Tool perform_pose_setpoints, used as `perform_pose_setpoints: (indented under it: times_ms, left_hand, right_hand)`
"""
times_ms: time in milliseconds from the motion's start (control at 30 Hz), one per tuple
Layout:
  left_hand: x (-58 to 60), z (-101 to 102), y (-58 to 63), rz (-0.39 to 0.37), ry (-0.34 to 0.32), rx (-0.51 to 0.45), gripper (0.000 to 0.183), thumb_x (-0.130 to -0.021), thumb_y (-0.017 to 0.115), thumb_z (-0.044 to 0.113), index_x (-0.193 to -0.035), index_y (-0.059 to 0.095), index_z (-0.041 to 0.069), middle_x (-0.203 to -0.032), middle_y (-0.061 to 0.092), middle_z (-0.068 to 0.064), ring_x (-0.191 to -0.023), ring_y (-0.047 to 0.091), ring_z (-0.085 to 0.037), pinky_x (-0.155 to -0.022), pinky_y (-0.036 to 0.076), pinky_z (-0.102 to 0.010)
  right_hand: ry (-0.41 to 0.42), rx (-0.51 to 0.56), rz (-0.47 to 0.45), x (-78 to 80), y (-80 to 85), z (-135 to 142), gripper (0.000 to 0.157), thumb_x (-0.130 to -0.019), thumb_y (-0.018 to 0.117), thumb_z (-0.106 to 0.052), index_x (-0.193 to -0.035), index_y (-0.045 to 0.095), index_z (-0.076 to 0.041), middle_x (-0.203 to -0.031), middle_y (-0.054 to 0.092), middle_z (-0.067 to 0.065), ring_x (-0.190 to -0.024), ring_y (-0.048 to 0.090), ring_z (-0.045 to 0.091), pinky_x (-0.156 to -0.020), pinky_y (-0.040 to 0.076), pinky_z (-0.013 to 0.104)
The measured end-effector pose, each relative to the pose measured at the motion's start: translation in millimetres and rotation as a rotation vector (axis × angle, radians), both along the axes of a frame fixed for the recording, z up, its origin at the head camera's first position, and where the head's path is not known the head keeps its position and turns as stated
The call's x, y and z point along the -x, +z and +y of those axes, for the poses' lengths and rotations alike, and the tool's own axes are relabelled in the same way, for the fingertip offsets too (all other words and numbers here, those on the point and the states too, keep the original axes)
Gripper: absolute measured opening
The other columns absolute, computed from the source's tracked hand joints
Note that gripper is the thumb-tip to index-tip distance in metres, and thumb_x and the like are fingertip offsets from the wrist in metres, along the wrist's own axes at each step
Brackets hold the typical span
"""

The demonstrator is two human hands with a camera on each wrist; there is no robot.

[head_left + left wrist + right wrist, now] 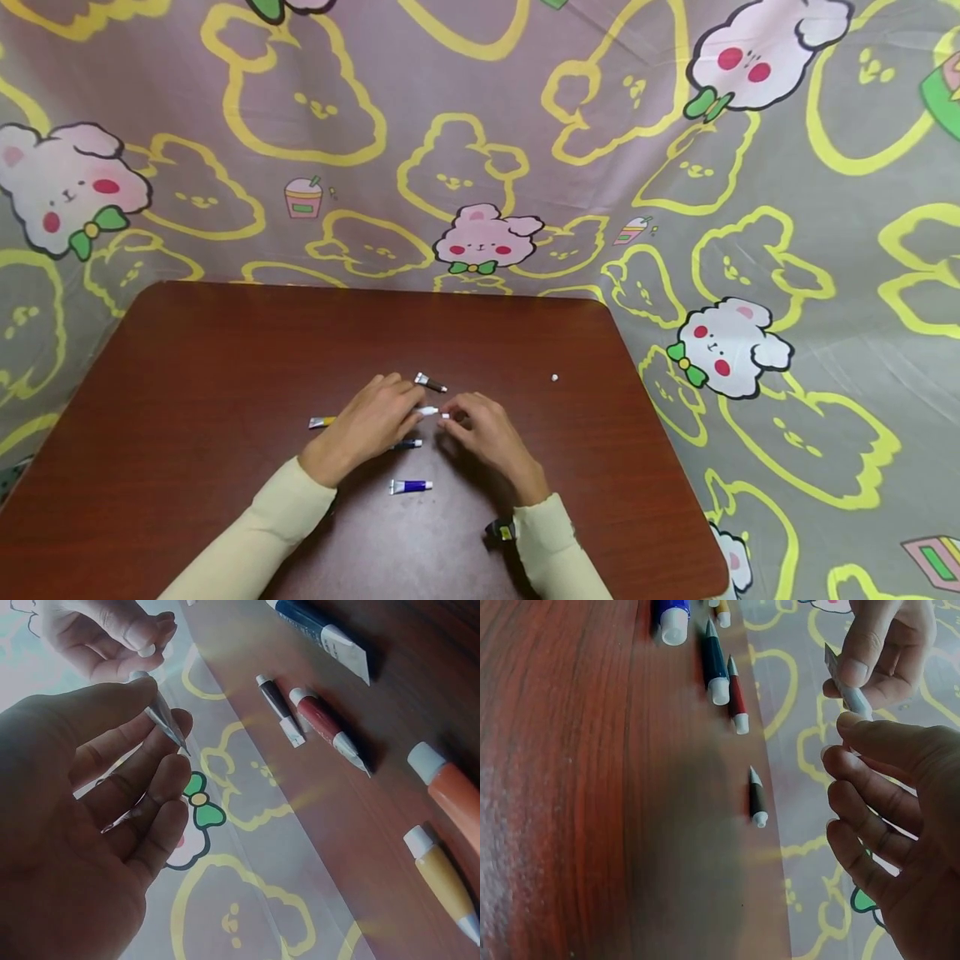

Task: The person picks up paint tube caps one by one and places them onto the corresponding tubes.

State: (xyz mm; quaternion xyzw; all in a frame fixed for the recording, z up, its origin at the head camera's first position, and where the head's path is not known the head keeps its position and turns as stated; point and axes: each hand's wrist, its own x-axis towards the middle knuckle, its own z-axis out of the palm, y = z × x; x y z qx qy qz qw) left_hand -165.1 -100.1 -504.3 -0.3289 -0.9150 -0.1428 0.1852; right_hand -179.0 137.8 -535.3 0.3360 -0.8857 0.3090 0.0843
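Above the table, my left hand [372,421] pinches a small white paint tube [428,411] between thumb and fingers, its nozzle pointing right. My right hand [489,431] faces it and pinches a small white cap [446,415] between thumb and forefinger. A narrow gap shows between cap and nozzle in the head view. In the left wrist view the tube's crimped silvery end [174,733] sticks out past the left fingers. Behind the hands lies a dark brown paint tube [431,383]. A dark blue tube [407,444] lies partly hidden by the left hand.
A violet-blue tube [411,486] lies nearer the front; a yellow tube [322,422] lies left of the left hand. Red [322,720] and orange [457,784] tubes show in the left wrist view. A small white piece [554,377] sits at right. Patterned cloth [375,192] hangs behind the table.
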Motion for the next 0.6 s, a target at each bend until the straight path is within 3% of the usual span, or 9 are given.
perform_pose_setpoints:
  times_ms: [600]
  left_hand:
    - [-3.7, -1.3, 1.5, -0.004, -0.006, -0.003, 0.02, -0.09, 0.089, 0.02, -0.097, 0.071, 0.013, -0.093, 0.075, -0.001, -0.085, 0.061, -0.022, -0.076, 0.047, -0.039]
  right_hand:
    - [0.002, 0.016, 0.012, -1.0, 3.7, -7.1, 0.014, -0.097, 0.084, -0.019, -0.105, 0.077, -0.009, -0.096, 0.077, 0.002, -0.091, 0.075, 0.018, -0.08, 0.062, 0.029]
